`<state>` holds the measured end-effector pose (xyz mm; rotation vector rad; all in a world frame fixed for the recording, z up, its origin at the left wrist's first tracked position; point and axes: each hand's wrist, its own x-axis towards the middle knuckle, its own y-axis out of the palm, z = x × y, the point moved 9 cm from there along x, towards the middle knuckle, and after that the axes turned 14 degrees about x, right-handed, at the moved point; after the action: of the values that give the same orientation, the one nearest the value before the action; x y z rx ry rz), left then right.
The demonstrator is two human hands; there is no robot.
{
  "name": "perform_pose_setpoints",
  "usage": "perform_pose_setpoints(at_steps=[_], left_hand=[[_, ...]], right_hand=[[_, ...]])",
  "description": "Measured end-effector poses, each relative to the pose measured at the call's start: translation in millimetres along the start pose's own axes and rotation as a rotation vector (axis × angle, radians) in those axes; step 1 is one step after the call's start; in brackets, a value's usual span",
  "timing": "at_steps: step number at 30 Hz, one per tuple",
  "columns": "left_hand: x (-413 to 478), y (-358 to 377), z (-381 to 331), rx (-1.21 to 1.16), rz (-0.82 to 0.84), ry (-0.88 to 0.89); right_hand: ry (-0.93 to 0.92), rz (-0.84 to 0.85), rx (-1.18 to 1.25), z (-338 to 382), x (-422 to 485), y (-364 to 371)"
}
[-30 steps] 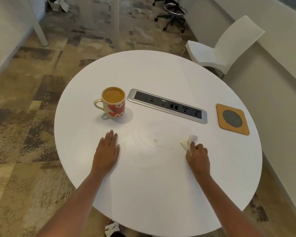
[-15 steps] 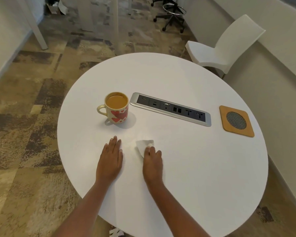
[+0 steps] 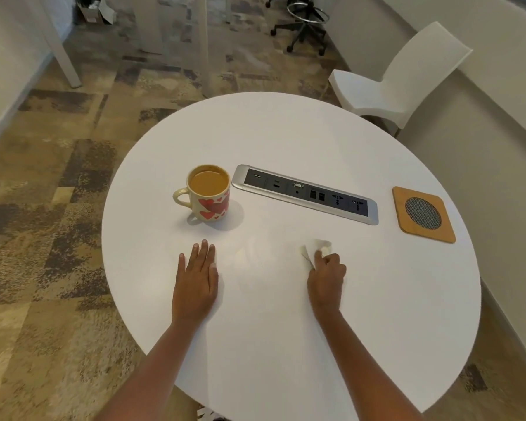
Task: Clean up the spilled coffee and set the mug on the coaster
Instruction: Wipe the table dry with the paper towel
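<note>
Since half a second ago the right hand (image 3: 327,278) has swept the crumpled tissue (image 3: 318,249) rightward across the table (image 3: 286,344), from just beside the left hand (image 3: 196,281) to a spot well apart from it. Its fingers are curled round the tissue, pressing it on the tabletop. A faint pale smear (image 3: 249,255) lies between the two hands. The left hand rests flat, fingers straight and together, palm down. Beyond it the heart-patterned mug (image 3: 208,192) stands upright, full of light brown coffee, handle to the left, just beside the end of the recessed socket panel (image 3: 305,194). The wooden coaster (image 3: 423,214) lies bare past the panel's other end, near the table's right edge. A white chair (image 3: 398,74) stands behind the table.
</note>
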<state>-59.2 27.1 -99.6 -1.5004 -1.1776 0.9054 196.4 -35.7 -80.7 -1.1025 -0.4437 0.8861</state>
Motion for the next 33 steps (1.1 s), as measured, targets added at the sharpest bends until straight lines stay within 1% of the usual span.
perform_pose_setpoints(at_steps=[3,6,9,11,13,16,17,18,19,21,23,25,27,31,33], left_hand=[[0.5,1.3,4.6,-0.035,-0.003,-0.034],[1.2,-0.9,5.1,-0.029,-0.016,-0.046],[0.5,-2.5,6.8,-0.103,-0.027,-0.067],[-0.8,-5.9,9.6,-0.193,-0.053,-0.087],[-2.1,-8.1,11.2,-0.237,-0.069,-0.095],[-1.4,-7.6,10.4,-0.193,-0.053,-0.081],[-1.2,-6.3,9.2,-0.165,-0.04,-0.068],[-1.1,-5.1,8.2,-0.137,-0.027,-0.058],[-1.3,-4.3,7.5,-0.115,-0.019,-0.051],[-2.0,-4.1,5.9,-0.081,-0.012,-0.043],[-3.1,-5.3,2.4,-0.048,-0.008,-0.031],[-3.6,-6.3,-1.3,-0.014,-0.001,-0.012],[-3.8,-6.9,-2.7,0.003,0.008,-0.005],[-4.0,-7.3,-3.2,-0.002,0.017,-0.01],[-4.5,-7.5,-4.6,-0.005,0.019,-0.01]], right_hand=[[-0.046,-0.006,0.028,19.0,0.6,11.9],[-0.149,0.027,0.105,52.0,-3.8,28.0],[-0.288,0.138,0.241,88.7,-26.8,50.5],[-0.352,0.259,0.37,103.7,-47.0,62.0],[-0.493,0.381,0.351,112.5,-67.0,68.3],[-0.739,0.452,0.255,100.2,-81.4,58.9],[-0.784,0.503,0.229,92.3,-83.8,57.3],[-0.784,0.545,0.216,82.4,-83.9,53.3],[-0.755,0.536,0.233,72.9,-80.5,44.1],[-0.723,0.439,0.175,51.4,-64.0,25.2],[-0.595,0.419,0.109,25.6,-47.3,13.5],[-0.526,0.195,0.026,6.5,-35.2,-10.0],[-0.424,0.054,-0.037,-7.6,-37.4,-23.4],[-0.138,-0.073,0.008,-12.2,-53.9,-16.9],[-0.06,-0.073,0.08,0.6,-68.3,-5.7]])
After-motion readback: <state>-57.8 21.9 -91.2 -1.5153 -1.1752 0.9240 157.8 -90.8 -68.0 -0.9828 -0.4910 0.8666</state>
